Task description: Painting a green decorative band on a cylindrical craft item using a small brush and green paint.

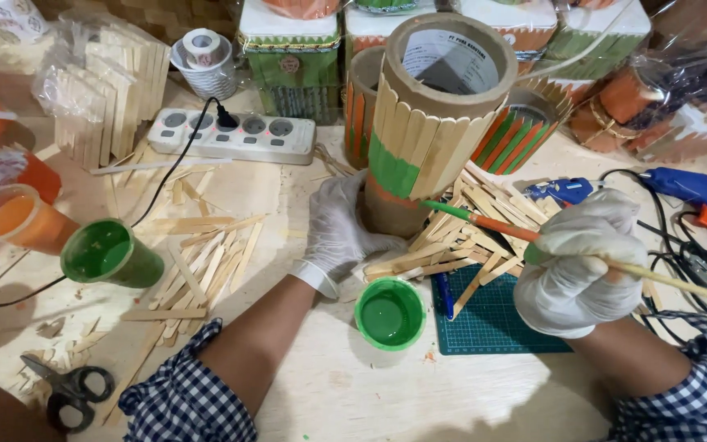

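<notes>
1. Centre-frame: cardboard tube clad w/ flat wooden sticks, tilted toward the camera, open mouth up. Some sticks painted green, a few orange lower down; rest bare wood.
2. Left hand, white glove, wrapped round lower part of tube, fingers closed against it, steadying.
3. Right hand, white glove, fist-like grip shut on paintbrush; orange ferrule section, green-tipped bristles touching the green band on tube.
4. Small green paint cup on table just below tube, between the two forearms, at the left edge of the green cutting mat.
5. Loose pile of bare sticks beside tube base, partly on mat.
6. Left side: second green cup, orange cup, more scattered sticks, scissors near bottom-left.
7. Back: white power strip, black cable plugged in; tape roll behind it.
8. Right: blue glue gun w/ tangled cables; finished orange/green striped holders behind the tube.
9. Both sleeves checked blue/white, pushed up.
</notes>
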